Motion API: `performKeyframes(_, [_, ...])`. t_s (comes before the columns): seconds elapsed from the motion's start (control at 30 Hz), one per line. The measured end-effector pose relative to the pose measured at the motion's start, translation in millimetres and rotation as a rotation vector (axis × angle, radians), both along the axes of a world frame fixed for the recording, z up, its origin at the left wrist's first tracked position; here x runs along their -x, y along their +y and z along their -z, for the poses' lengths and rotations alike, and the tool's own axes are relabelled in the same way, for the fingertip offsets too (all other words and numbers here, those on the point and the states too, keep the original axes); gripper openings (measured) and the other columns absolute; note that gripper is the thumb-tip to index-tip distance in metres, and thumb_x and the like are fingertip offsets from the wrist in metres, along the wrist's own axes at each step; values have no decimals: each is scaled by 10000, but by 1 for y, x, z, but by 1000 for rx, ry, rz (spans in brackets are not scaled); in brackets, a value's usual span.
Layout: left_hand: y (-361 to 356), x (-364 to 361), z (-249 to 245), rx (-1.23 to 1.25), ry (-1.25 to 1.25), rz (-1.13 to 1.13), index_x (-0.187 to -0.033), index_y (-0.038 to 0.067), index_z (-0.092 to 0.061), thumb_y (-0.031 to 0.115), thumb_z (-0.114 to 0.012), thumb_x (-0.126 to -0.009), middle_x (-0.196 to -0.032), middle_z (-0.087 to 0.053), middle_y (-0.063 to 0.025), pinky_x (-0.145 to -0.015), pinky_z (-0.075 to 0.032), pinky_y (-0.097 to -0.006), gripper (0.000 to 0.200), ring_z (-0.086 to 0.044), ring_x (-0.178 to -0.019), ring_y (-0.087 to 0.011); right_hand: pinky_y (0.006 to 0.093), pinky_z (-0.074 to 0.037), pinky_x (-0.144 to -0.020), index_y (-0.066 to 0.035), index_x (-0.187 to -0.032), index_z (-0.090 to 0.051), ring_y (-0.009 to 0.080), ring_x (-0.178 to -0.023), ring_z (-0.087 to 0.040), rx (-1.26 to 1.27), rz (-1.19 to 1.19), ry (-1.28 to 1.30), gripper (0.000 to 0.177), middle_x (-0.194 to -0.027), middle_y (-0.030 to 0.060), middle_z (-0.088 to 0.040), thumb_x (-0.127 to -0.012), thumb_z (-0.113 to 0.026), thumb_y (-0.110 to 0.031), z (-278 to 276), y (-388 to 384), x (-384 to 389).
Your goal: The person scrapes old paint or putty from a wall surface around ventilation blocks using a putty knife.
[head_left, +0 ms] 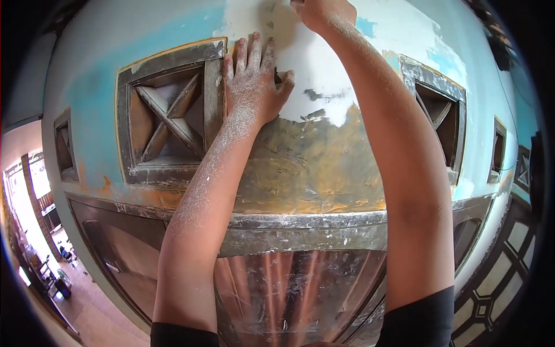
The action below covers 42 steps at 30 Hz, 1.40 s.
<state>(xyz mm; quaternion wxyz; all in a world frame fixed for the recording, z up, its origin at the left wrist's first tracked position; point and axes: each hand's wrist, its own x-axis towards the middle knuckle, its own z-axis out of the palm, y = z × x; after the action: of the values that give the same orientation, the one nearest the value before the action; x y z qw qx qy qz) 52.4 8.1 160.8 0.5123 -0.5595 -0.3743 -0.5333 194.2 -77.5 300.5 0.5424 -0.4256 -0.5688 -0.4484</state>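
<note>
My left hand (252, 78) lies flat with fingers spread against the wall, just right of a wooden vent frame (214, 101) with crossed slats. White dust coats that hand and forearm. At the top edge of the view, my right hand (326, 13) is closed with its fingers curled, partly cut off by the frame. Whatever it holds, if anything, is out of sight. Between my arms, a white smooth patch (315, 69) covers the upper wall. Below it the surface is a rough, stained brown and ochre patch (306, 165).
Another crossed-slat vent (436, 107) sits beyond my right arm. A worn wooden beam (300, 231) runs below the wall, above a glass pane (277, 295) with curtain-like folds. At far left, a bright doorway (37, 179) opens beside a tiled floor (95, 301).
</note>
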Motion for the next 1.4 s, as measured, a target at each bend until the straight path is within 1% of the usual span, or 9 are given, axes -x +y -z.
performKeyframes(0.23, [3, 1, 5, -20, 25, 36, -1639, 122, -212, 522, -449, -1014, -1702, -176, -143, -1272, -98, -534, 779, -134, -1577, -333, 483, -556, -827, -105, -1162, -648, 357, -962, -721, 29, 105, 106, 315, -1001, 166, -750, -946, -636, -335, 37, -8, -33])
performKeyframes(0.57, [4, 3, 1, -27, 19, 46, -1637, 134, -222, 509, -474, -1003, -1702, -181, -130, -1274, -95, -529, 778, -139, -1576, -329, 492, -556, -856, -100, -1198, -653, 367, -991, -714, -23, 122, 86, 337, -1040, 185, -744, -955, -603, -327, -7, -9, -43])
performKeyframes(0.7, [6, 4, 5, -45, 26, 38, -1633, 131, -234, 504, -483, -998, -1694, -214, -130, -1269, -110, -534, 778, -162, -1571, -330, 478, -561, -875, -90, -1173, -696, 356, -1024, -718, 78, 49, 104, 371, -1083, 181, -747, -917, -626, -350, 53, -15, -66])
performKeyframes(0.73, [3, 2, 7, -32, 13, 33, -1634, 131, -233, 504, -482, -999, -1694, -214, -130, -1268, -110, -537, 778, -162, -1571, -331, 512, -560, -802, -180, -1232, -660, 359, -923, -737, 40, 180, 54, 420, -958, 166, -761, -955, -565, -481, 65, 8, -84])
performKeyframes(0.77, [2, 2, 12, -12, 14, 45, -1638, 134, -217, 498, -471, -1005, -1704, -180, -130, -1268, -99, -550, 773, -144, -1574, -338, 504, -564, -787, -177, -1259, -639, 357, -904, -737, 68, 125, 70, 443, -940, 168, -758, -952, -576, -490, 92, 1, -84])
performKeyframes(0.87, [-3, -6, 50, 50, 7, -10, -1643, 134, -198, 490, -465, -1009, -1710, -151, -130, -1267, -87, -563, 775, -122, -1576, -348, 501, -557, -680, -193, -1300, -587, 370, -737, -722, 256, -25, 179, 398, -781, 124, -726, -983, -580, -434, 197, -1, -88])
performKeyframes(1.07, [-16, -18, 131, 148, 47, 27, -1639, 117, -211, 468, -524, -984, -1711, -140, -140, -1255, -85, -597, 807, -100, -1578, -370, 431, -487, -696, -205, -1289, -589, 290, -720, -719, 108, -79, 165, 380, -772, 78, -723, -941, -677, -328, 338, 10, -94])
performKeyframes(1.2, [-24, -27, 174, 181, 102, 65, -1637, 141, -235, 461, -567, -962, -1713, -139, -135, -1237, -76, -644, 817, -97, -1579, -370, 432, -466, -764, -182, -1290, -585, 267, -769, -727, 116, -58, 136, 389, -781, 71, -730, -938, -692, -310, 365, 12, -94])
performKeyframes(1.4, [-32, -42, 219, 267, 194, 145, -1620, 190, -302, 450, -616, -942, -1715, -148, -126, -1219, -49, -680, 791, -85, -1582, -376, 508, -439, -850, -131, -1301, -552, 359, -839, -710, 138, -190, 149, 388, -893, 144, -746, -977, -627, -332, 382, 9, -82])
